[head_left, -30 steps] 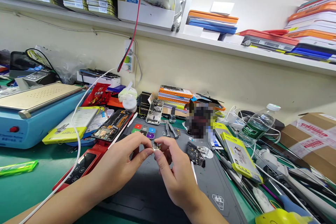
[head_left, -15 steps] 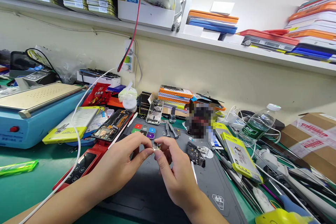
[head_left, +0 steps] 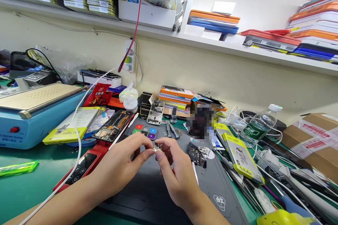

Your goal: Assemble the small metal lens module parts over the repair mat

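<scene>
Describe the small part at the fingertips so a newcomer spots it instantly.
Find the dark grey mat on the green bench. Over it, the left hand and right hand come together, with the small shiny metallic part between their fingertips. Unlike the larger black piece to the right, it's bright and held.

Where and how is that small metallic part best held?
Likely by its opposite edges, left hand from the left, right hand from the right: the metallic part is tiny, and its middle shows between the two pinches.
</scene>
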Tool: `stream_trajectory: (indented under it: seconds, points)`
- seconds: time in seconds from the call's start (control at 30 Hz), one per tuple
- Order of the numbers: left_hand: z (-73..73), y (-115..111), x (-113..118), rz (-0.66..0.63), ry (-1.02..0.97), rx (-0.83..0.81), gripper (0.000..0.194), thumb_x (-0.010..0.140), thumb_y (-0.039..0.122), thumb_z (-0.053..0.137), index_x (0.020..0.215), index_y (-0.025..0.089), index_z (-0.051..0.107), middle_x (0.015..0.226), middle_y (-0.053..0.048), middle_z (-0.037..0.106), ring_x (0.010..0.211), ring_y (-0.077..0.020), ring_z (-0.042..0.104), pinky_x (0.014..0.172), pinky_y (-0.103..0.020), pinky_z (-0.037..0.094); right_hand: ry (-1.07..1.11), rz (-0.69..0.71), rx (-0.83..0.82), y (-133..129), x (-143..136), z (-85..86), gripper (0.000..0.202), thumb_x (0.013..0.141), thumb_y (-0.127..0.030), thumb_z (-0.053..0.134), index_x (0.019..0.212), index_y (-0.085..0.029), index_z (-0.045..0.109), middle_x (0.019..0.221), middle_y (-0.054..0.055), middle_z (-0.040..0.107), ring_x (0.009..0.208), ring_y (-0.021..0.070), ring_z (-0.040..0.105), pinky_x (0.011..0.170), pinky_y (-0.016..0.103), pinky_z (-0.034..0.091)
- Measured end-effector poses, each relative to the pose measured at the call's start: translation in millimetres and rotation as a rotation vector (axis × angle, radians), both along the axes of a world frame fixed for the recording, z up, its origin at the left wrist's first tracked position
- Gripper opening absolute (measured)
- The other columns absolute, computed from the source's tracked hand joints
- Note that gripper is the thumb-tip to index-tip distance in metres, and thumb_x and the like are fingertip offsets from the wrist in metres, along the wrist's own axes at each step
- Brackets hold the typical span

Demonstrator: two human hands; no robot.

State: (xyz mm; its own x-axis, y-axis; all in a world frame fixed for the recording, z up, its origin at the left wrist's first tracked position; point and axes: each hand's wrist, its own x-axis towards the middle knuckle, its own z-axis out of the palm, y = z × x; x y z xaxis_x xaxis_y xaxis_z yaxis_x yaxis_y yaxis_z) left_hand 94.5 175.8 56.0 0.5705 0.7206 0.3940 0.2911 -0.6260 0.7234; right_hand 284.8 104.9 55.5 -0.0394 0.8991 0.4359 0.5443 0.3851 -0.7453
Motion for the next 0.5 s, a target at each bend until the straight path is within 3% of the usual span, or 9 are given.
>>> stream_trajectory:
  seconds: [0.5]
  points:
    - [-1.7, -0.8, -0.2, 0.008, 0.005, 0.002, 0.021, 0.108, 0.046, 0.052, 0.102, 0.030, 0.065, 0.094, 0.004, 0.062, 0.080, -0.0144, 0.057, 0.070, -0.028, 0.042, -0.004, -0.003, -0.005, 0.2, 1.7, -0.2, 0.021, 0.109, -0.037, 0.049, 0.127, -0.030, 0.059, 0.085, -0.003, 0.060, 0.061, 0.0118, 0.061, 0.050, 0.023, 0.047]
